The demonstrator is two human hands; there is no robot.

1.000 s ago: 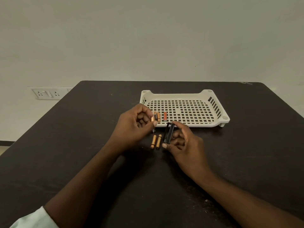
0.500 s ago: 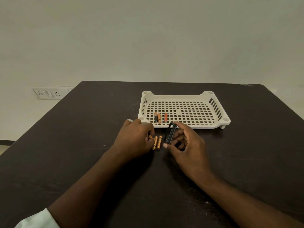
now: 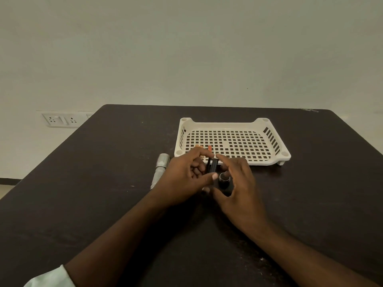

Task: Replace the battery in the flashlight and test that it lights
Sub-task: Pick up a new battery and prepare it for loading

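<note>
The flashlight body [image 3: 161, 169], silver, lies on the dark worktop [image 3: 103, 183] just left of the left hand [image 3: 182, 179], opened and untouched; its black end cap [image 3: 224, 180] stands on the worktop between the two hands, so disassembly is judged complete. The black battery holder [image 3: 212, 166] sits upright between the hands; the left hand's grip is curled round it, thumb across its near end; whether a cell is being pressed in cannot be told, the fingers hiding the slots. The right hand [image 3: 238, 187] hovers just beside the holder, grip wide, fingers spread and holding nothing. In the white perforated tray [image 3: 269, 141], at its near left corner, an orange battery [image 3: 209, 148] shows above the knuckles, with the tips of others beside it. Judgement: the task stands at roughly mid-course, at loading the holder; remaining are seating the cells, sliding the holder into the body, screwing on the cap, and the light test.
</note>
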